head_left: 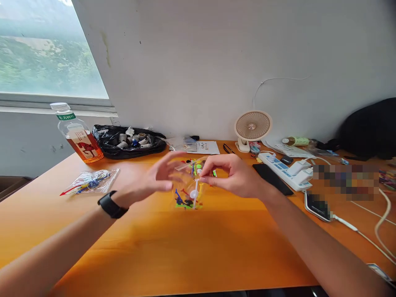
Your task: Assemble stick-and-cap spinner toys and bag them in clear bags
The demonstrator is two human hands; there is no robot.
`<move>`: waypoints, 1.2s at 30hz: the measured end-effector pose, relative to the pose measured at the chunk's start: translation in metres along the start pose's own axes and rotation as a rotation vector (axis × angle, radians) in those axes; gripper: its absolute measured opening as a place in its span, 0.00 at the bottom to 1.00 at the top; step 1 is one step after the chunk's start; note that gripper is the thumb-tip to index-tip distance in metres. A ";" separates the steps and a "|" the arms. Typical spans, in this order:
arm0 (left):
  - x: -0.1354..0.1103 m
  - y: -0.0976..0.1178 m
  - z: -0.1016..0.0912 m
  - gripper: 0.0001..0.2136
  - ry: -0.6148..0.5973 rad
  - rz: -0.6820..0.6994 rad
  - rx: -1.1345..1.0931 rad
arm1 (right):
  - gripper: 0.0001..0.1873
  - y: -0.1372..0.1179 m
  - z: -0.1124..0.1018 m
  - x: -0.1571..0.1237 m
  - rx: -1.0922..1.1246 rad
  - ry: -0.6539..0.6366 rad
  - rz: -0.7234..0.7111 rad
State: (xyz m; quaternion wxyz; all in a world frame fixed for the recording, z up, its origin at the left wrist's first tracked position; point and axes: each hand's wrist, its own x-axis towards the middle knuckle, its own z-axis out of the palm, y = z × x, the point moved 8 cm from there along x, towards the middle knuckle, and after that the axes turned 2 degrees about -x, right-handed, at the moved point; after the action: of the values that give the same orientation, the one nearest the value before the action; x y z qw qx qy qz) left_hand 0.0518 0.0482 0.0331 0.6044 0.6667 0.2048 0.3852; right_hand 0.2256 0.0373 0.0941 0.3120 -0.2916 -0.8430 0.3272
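Note:
A clear plastic bag (pixel 187 198) with small blue, red, white, green and black plastic pieces inside hangs above the table. My right hand (pixel 230 175) pinches its top edge between thumb and fingertips. A white piece (pixel 194 194) with a round disc shows through the bag's right side. Just left of the bag is my left hand (pixel 154 175), its thumb and fingers spread and blurred by motion. Whether those fingertips touch the plastic, I cannot tell. More small colourful pieces (pixel 198 166) show behind the bag, partly hidden by it and by my right hand.
Left on the orange table (pixel 185 251) lie another clear bag (pixel 93 181) of plastic parts and a tea bottle (pixel 81 140). A black bag (pixel 130 144) holding grey cylinders and a clip fan (pixel 253 126) stand along the wall. A power strip (pixel 284 171), phone (pixel 318 206) and cables lie right.

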 end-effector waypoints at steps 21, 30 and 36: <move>-0.025 -0.077 0.046 0.21 0.213 -0.213 0.037 | 0.15 0.091 0.072 -0.054 0.584 0.203 0.316; -0.030 -0.077 0.039 0.18 0.401 -0.302 -0.140 | 0.13 0.085 0.078 -0.055 0.522 0.157 0.283; -0.029 -0.072 0.038 0.15 0.409 -0.299 -0.170 | 0.13 0.083 0.078 -0.055 0.528 0.181 0.262</move>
State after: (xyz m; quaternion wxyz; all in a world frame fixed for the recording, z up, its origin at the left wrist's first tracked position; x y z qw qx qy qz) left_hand 0.0766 0.0157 -0.0429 0.6545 0.4843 0.3858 0.4339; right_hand 0.2282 0.0215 -0.0312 0.4060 -0.3347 -0.6527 0.5451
